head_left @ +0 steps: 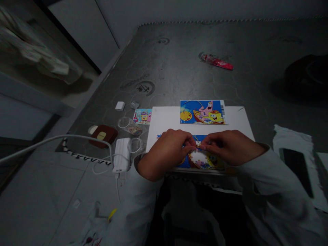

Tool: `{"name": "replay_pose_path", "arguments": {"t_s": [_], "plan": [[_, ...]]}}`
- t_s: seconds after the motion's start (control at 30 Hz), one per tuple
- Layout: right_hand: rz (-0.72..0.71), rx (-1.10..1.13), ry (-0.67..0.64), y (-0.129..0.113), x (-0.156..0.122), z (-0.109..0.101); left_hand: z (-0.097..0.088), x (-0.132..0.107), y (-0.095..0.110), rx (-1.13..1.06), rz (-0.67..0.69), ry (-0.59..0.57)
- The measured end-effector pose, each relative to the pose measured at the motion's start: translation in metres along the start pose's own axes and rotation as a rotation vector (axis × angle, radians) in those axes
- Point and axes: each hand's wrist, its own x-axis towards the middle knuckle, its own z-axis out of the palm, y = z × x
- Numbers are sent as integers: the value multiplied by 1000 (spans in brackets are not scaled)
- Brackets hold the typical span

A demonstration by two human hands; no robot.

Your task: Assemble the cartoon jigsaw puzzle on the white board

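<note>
Grey patterned covering [174, 75] with a scalloped border spreads over the whole tabletop before me. A dark, rounded object [304, 77], too dim to make out, sits at its right side. Nearer the person lies a flat white rectangular board [166, 119], and to the right of it a crumpled white cloth [287, 135] carries a black rectangular phone [298, 171].

On the board's near part rests a bright cartoon jigsaw puzzle [215, 164], partly hidden by the hands, a whitish gap showing in its middle. Beyond it lies a blue cartoon picture card [205, 112] with a matching boat scene. The left hand [174, 147] and the right hand [228, 145] meet over the puzzle, thumbs and fingers drawn narrow, both pinching one small multicoloured jigsaw piece [198, 148].

Left of the board stand a white oblong power block [121, 155] with cables and a brown rounded case [104, 135]. Far back lies a red and clear plastic packet [216, 62]. Smaller still are a clear plastic tub [128, 124] with little pieces inside, a small cartoon card [143, 116] partly under the board, and a white cube-shaped adapter [120, 106] beside a clear round cap [135, 104].
</note>
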Motion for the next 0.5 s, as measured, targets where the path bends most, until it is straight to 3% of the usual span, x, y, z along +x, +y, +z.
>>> {"name": "replay_pose_path", "arguments": {"t_s": [0.5], "plan": [[-105, 149, -50, 9, -3, -5, -1, 0, 4, -60, 36, 125]]}}
